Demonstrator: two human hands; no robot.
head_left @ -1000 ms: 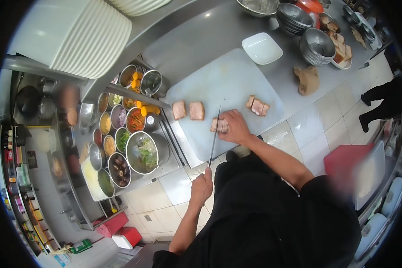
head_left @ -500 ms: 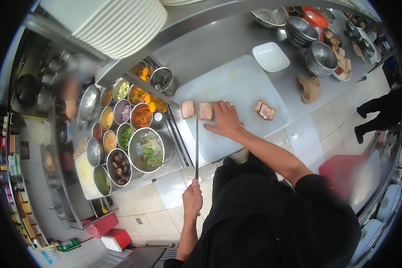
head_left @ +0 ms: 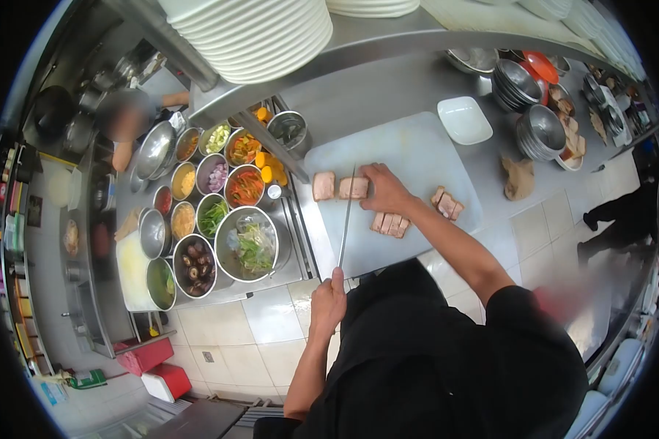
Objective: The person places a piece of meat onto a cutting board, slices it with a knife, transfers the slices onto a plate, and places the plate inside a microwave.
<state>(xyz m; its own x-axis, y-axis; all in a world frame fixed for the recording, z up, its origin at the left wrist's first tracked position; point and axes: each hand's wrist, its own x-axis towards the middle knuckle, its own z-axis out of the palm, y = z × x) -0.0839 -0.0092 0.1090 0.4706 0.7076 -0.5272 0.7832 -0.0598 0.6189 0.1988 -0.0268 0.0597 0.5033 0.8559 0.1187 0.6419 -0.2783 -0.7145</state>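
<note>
My left hand [head_left: 328, 301] is closed around the handle of a long knife [head_left: 345, 230]. The blade lies across a pale block of meat with a brown edge [head_left: 358, 188] on the white cutting board [head_left: 417, 146]. At the block's right end, my right hand [head_left: 385, 192] holds it between thumb and fingers. Another block [head_left: 324, 186] sits just to the left. Below my right hand lies a sliced block [head_left: 389, 224], its slices close together. More cut meat [head_left: 447, 204] rests near the board's right edge.
Metal containers of vegetables [head_left: 246, 245] crowd the counter at left. Beyond the board stand a white square dish [head_left: 465, 121] and stacked metal bowls [head_left: 540, 133]. A shelf with stacked plates [head_left: 249, 36] overhangs the counter. Other people are partly visible at far left and right.
The knife has moved from the gap between the two left blocks onto the second one. My right hand has closed on that block's end, and the sliced block below is uncovered. The view has shifted.
</note>
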